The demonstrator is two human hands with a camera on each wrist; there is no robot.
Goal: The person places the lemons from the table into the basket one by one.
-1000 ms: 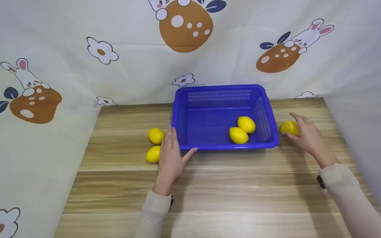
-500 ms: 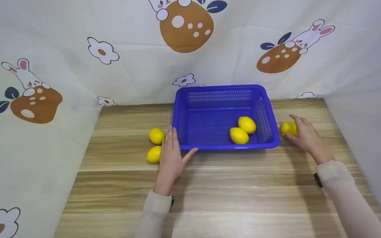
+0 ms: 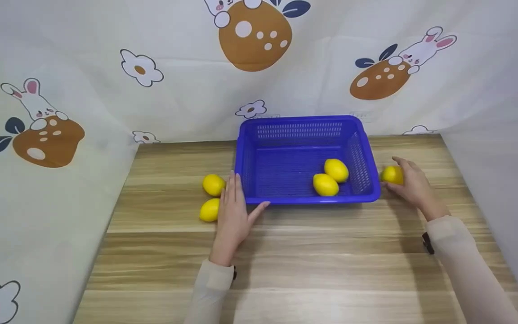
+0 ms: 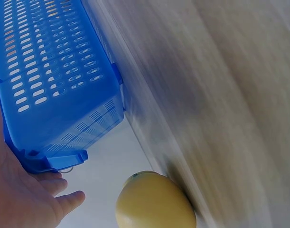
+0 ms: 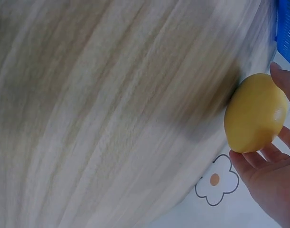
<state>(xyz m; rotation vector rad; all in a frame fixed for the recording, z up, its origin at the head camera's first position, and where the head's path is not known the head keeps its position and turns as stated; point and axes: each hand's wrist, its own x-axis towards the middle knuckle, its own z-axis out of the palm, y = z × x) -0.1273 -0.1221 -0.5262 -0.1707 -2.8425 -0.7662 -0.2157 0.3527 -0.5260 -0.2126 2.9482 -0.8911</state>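
"Lemons [image 3: 326, 185] first: in the head view, where do we find them?"

"We count two inside the blue basket [image 3: 308, 200], touching each other near its front right corner. Two more lie on the table [image 3: 331, 261] left of the basket, and a fifth lemon [image 3: 392, 174] sits just to its right."

"And the hands?"

"We see the left hand [image 3: 233, 220] at the basket's front left corner, fingers straight along its side, thumb spread by the front rim. Right of the basket, the right hand [image 3: 414, 182] curves around the fifth lemon."

"What does the left wrist view give us?"

"That hand beside the basket's outer wall, and one lemon near the basket but apart from it."

"And the right wrist view?"

"Thumb and fingers on opposite sides of the fifth lemon, near the basket; how firmly they hold it, we cannot tell."
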